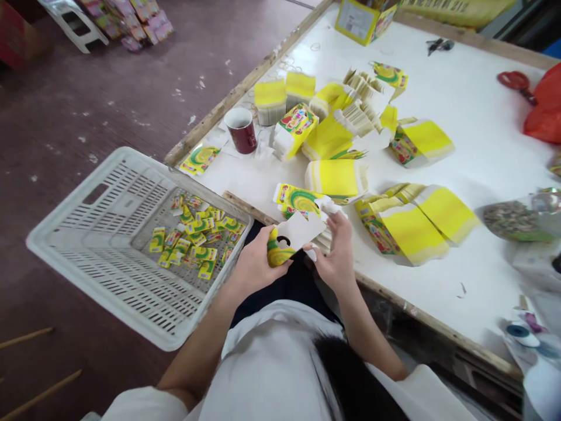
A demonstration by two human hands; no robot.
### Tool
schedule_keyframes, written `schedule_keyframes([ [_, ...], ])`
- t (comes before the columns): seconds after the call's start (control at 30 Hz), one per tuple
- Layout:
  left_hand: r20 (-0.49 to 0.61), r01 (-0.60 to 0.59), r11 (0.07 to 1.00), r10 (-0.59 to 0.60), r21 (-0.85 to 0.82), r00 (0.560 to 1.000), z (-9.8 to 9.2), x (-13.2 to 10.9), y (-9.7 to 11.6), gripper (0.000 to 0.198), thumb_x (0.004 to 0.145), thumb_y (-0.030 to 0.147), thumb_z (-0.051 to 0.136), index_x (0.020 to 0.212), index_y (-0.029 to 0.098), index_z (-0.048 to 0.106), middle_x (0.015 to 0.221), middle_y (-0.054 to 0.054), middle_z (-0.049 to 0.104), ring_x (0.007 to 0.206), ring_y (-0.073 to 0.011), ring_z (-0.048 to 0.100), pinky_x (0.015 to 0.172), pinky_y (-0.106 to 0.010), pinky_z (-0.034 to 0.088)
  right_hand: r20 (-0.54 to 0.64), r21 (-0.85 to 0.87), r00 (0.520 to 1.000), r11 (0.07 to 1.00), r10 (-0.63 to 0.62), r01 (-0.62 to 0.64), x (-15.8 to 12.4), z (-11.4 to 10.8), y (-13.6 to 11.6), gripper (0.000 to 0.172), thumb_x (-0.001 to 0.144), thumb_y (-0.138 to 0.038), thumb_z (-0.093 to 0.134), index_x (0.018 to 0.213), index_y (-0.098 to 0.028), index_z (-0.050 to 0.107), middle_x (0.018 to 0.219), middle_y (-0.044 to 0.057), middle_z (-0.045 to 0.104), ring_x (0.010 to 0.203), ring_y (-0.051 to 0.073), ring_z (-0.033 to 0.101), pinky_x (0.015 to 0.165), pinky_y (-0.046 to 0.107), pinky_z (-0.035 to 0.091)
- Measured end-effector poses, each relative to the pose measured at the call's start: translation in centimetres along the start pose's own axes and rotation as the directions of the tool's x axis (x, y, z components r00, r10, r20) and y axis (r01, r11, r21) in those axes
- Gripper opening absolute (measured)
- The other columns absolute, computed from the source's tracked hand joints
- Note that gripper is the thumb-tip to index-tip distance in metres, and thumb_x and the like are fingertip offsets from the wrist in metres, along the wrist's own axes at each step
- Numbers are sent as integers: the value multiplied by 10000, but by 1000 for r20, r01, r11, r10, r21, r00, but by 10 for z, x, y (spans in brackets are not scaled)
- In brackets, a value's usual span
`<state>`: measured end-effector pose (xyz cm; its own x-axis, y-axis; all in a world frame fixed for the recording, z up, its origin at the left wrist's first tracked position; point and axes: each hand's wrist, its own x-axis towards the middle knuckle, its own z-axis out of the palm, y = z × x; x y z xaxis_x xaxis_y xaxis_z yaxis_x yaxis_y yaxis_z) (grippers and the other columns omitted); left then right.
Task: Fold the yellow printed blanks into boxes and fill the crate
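A small yellow-and-green cardboard box with its white flap raised is gripped in my left hand, above my lap at the table's edge. My right hand is beside the flap end, its thumb and fingers apart; white coverings show on some fingertips. Whether those fingertips touch the flap I cannot tell. Just behind the hands, a printed yellow carton lies on the white table. A bundle of flat yellow cartons sits beyond it.
At my left stands a white plastic basket holding several small filled boxes. A maroon mug is near the table's left edge. More carton bundles lie to the right. Red-handled scissors and a red bag are farther off.
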<state>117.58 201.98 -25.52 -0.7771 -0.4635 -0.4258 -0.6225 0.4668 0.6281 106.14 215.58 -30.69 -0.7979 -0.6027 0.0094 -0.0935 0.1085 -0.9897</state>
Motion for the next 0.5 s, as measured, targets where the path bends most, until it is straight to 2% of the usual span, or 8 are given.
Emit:
schedule_keyframes([
  [0.03, -19, -28, 999, 29, 25, 999, 4, -1, -1, 658, 743, 294, 753, 1303, 199, 420, 1178, -89, 658, 1066, -273, 674, 888, -383, 554, 53, 128, 990, 982, 131, -137, -2, 4, 2, 681, 865, -420, 688, 1459, -229, 416, 1463, 151, 490, 1392, 322, 437, 1166, 545, 360],
  [0.07, -35, -61, 997, 63, 48, 997, 7, -3, -2, 679, 752, 289, 744, 1326, 200, 391, 1190, -95, 653, 1071, -273, 676, 885, -382, 556, 144, 253, 957, 925, 253, -282, -4, 9, 4, 651, 869, -477, 674, 1428, -220, 462, 1461, 148, 511, 1383, 321, 462, 1159, 532, 379],
  [0.13, -58, -143, 985, 148, 92, 987, 12, -6, -5, 695, 779, 287, 725, 1356, 205, 344, 1214, -109, 634, 1079, -273, 676, 877, -377, 561, 341, 430, 838, 722, 425, -541, -7, 17, 6, 607, 846, -560, 674, 1332, -211, 568, 1429, 130, 571, 1343, 321, 520, 1137, 505, 421],
  [0.2, -65, -226, 966, 235, 126, 970, 16, -7, -7, 666, 799, 268, 703, 1350, 213, 333, 1230, -120, 608, 1104, -273, 664, 868, -369, 564, 486, 510, 734, 528, 474, -679, -9, 23, 6, 598, 808, -558, 721, 1291, -224, 609, 1395, 103, 612, 1317, 313, 551, 1126, 485, 443],
  [0.27, -46, -301, 943, 310, 145, 950, 17, -6, -8, 628, 790, 220, 681, 1325, 221, 350, 1209, -115, 592, 1114, -274, 652, 865, -368, 563, 576, 533, 691, 440, 437, -723, -9, 25, 6, 608, 788, -510, 764, 1312, -247, 602, 1382, 81, 625, 1302, 300, 566, 1125, 478, 447],
  [0.4, -20, -340, 929, 346, 145, 938, 15, -4, -10, 562, 750, 164, 648, 1242, 244, 389, 1162, -88, 584, 1047, -263, 660, 809, -359, 559, 647, 519, 682, 458, 341, -722, -7, 23, 8, 697, 779, -602, 743, 1359, -253, 578, 1391, 93, 616, 1275, 306, 588, 1116, 483, 452],
  [0.43, -19, -319, 938, 324, 134, 946, 14, -4, -11, 554, 746, 167, 645, 1228, 248, 385, 1157, -84, 588, 1024, -260, 666, 788, -354, 556, 626, 513, 702, 499, 339, -699, -7, 23, 8, 746, 776, -646, 721, 1388, -253, 558, 1395, 98, 612, 1286, 312, 580, 1123, 487, 445],
  [0.5, -5, -252, 963, 254, 98, 967, 14, -3, -12, 582, 746, 186, 644, 1247, 247, 353, 1119, -77, 602, 967, -254, 676, 751, -350, 550, 555, 470, 771, 647, 312, -600, -8, 21, 7, 783, 817, -667, 659, 1458, -248, 496, 1431, 105, 584, 1346, 318, 530, 1164, 495, 398],
])
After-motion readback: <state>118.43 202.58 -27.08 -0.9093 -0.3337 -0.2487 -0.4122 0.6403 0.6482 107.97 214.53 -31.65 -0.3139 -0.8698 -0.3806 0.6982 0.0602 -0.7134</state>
